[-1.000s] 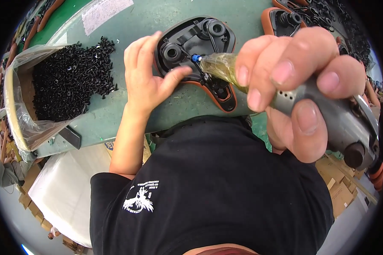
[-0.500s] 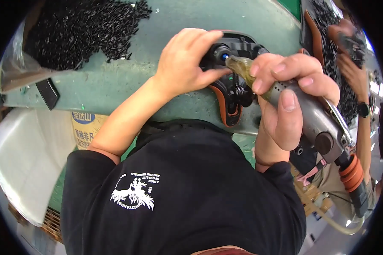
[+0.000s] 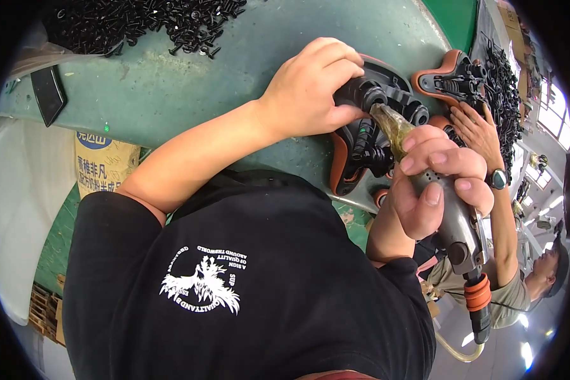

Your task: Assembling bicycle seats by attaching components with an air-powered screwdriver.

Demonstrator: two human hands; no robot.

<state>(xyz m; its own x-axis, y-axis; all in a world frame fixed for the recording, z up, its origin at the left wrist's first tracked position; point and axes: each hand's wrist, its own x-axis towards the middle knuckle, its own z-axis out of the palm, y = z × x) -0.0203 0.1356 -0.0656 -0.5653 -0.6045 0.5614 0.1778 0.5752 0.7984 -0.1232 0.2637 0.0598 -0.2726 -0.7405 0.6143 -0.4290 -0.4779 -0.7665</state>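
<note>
Black-orange housing [image 3: 367, 142] pinned under curled left hand [image 3: 313, 88], right hand [image 3: 434, 183] fisted around pneumatic screwdriver [image 3: 453, 221]

screwdriver tip [image 3: 381, 115] hidden behind housing [image 3: 367, 142], screw pile [image 3: 139, 22] cut off

Matt black ribbed plastic housing [image 3: 367, 136] with a smooth orange rubbery rim; dull grey metal pneumatic screwdriver [image 3: 453, 215] with a translucent yellowish nose; scuffed green painted bench top [image 3: 171, 95]; at eleven o'clock, glossy black metal screws [image 3: 139, 22].
</note>
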